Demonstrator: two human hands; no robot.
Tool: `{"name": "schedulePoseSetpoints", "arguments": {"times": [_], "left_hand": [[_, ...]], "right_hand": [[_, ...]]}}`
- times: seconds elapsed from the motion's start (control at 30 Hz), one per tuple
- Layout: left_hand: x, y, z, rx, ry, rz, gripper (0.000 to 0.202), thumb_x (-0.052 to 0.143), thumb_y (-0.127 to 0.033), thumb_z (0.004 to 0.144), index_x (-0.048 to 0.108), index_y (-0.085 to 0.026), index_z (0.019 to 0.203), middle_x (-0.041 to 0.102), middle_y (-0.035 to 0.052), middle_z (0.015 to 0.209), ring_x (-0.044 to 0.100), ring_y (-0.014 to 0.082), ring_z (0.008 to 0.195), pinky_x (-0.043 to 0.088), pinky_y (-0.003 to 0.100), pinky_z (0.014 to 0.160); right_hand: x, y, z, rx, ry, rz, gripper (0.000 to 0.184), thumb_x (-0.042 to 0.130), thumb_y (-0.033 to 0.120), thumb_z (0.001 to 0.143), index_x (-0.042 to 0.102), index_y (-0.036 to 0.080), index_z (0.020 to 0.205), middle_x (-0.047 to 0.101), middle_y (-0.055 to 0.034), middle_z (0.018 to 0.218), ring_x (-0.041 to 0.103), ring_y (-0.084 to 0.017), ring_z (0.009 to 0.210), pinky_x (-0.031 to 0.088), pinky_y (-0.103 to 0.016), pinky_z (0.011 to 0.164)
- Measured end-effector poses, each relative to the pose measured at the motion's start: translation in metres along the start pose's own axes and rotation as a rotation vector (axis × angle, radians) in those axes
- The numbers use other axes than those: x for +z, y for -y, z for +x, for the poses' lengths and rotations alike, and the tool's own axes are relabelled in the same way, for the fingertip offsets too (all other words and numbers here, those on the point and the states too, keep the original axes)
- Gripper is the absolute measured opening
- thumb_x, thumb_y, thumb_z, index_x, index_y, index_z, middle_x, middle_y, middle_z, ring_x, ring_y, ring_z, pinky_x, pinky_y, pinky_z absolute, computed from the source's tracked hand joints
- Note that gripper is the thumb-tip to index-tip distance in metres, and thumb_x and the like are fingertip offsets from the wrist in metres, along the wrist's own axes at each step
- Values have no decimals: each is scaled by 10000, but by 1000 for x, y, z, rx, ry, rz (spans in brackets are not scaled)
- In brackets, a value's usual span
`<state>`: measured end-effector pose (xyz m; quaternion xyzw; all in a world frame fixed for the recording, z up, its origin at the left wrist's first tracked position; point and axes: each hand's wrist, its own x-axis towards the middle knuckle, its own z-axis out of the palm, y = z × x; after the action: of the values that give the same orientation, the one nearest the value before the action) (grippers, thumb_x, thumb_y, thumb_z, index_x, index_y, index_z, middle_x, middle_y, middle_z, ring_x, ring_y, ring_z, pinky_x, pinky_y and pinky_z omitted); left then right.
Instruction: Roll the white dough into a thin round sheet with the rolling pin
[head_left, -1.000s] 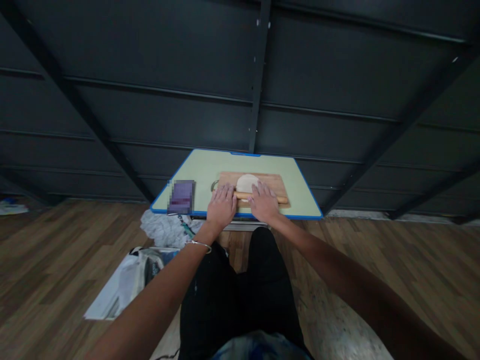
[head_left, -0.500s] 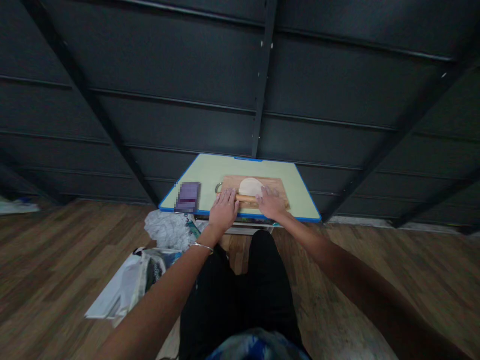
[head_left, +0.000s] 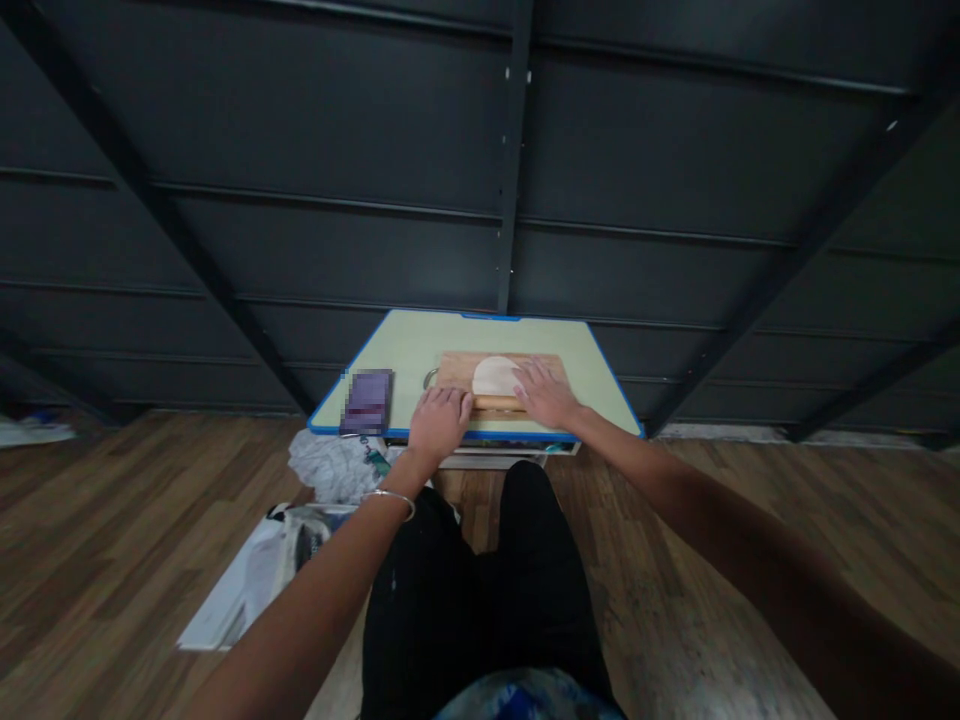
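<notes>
A wooden rolling pin [head_left: 496, 403] lies across the near part of a wooden cutting board [head_left: 456, 368]. Just beyond it is a round, flat sheet of pale dough [head_left: 495, 376]. My left hand [head_left: 439, 420] is closed over the pin's left end, its fingers bent. My right hand [head_left: 546, 394] lies with fingers stretched and apart over the dough's right edge and the board. Its palm side covers the pin's right end, so the contact there is hidden.
The board rests on a small pale-green table [head_left: 420, 335] with a blue rim. A purple, partly pixelated item [head_left: 367, 402] lies at its left. Crumpled white plastic [head_left: 330, 465] and a bag [head_left: 296, 545] sit on the wooden floor. A dark panelled wall [head_left: 375, 130] rises behind.
The rolling pin has come slightly nearer to me, baring more of the dough. My left fingers have bent more, and my right fingers have spread further over the dough's edge. The view has shifted slightly.
</notes>
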<state>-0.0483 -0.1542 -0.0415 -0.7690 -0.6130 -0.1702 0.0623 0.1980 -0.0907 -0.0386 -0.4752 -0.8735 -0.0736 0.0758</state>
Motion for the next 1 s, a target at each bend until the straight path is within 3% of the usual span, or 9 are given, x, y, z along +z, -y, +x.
{"name": "schedulePoseSetpoints", "arguments": {"times": [0.07, 0.13, 0.2, 0.27, 0.33, 0.43, 0.57, 0.83, 1.0], "left_hand": [[-8, 0, 14, -50, 77, -2, 509, 281, -290, 1107, 750, -102, 1164, 753, 219, 1259, 671, 344, 1274, 492, 536, 1150], [-12, -4, 29, -88, 111, -20, 455, 329, -234, 1065, 697, -113, 1302, 657, 224, 1459, 615, 354, 1365, 499, 585, 1138], [-12, -10, 43, -127, 97, 17, 510, 394, -202, 1012, 598, -130, 1474, 521, 219, 1628, 508, 381, 1489, 360, 713, 1220], [-9, -14, 56, -64, 99, 67, 587, 433, -192, 981, 531, -127, 1556, 449, 211, 1693, 373, 382, 1592, 181, 745, 1288], [-2, -13, 67, 24, 177, 58, 617, 430, -185, 977, 499, -119, 1587, 449, 198, 1699, 340, 360, 1614, 167, 694, 1316], [8, -2, 80, 110, 271, -5, 645, 450, -168, 954, 478, -121, 1597, 447, 193, 1701, 364, 327, 1607, 297, 587, 1303], [17, 10, 88, 189, 198, -89, 658, 471, -160, 938, 451, -51, 1587, 466, 225, 1671, 369, 295, 1597, 329, 450, 1307], [28, 10, 100, 41, 86, -149, 500, 272, -309, 1113, 536, -77, 1468, 586, 228, 1526, 503, 323, 1473, 385, 521, 1247], [27, 10, 99, -14, 8, -101, 464, 242, -320, 1134, 618, -135, 1334, 679, 181, 1365, 592, 312, 1337, 442, 475, 1170]], "right_hand": [[4, -1, -2, 8, -26, -1, 594, 304, 375, 1150, 469, 77, 1636, 421, -201, 1709, 292, -329, 1634, 241, -488, 1325], [7, 0, -3, 21, -54, -7, 581, 303, 372, 1150, 490, 93, 1624, 438, -191, 1700, 319, -327, 1622, 259, -494, 1318], [7, 2, -4, 31, -77, -15, 574, 307, 376, 1149, 508, 106, 1614, 454, -183, 1692, 331, -336, 1615, 269, -504, 1312], [5, 5, -5, 37, -79, -15, 575, 310, 378, 1146, 506, 110, 1615, 461, -182, 1688, 336, -347, 1611, 286, -513, 1302], [1, 7, -6, 46, -64, -12, 579, 312, 376, 1144, 497, 106, 1622, 471, -181, 1681, 337, -351, 1610, 295, -510, 1298], [-3, 8, -5, 62, -34, -7, 576, 314, 378, 1142, 513, 109, 1612, 475, -181, 1677, 338, -352, 1608, 304, -507, 1292], [-3, 5, 0, 74, -15, 2, 579, 304, 386, 1143, 520, 111, 1604, 473, -189, 1673, 344, -356, 1599, 298, -514, 1288], [-11, -3, 18, 151, 10, 74, 653, 372, 520, 1123, 449, 125, 1637, 507, -211, 1624, 365, -381, 1566, 280, -541, 1268], [-12, -10, 29, 165, 26, 84, 621, 352, 549, 1131, 500, 152, 1585, 564, -200, 1556, 414, -381, 1506, 293, -539, 1239]]}}
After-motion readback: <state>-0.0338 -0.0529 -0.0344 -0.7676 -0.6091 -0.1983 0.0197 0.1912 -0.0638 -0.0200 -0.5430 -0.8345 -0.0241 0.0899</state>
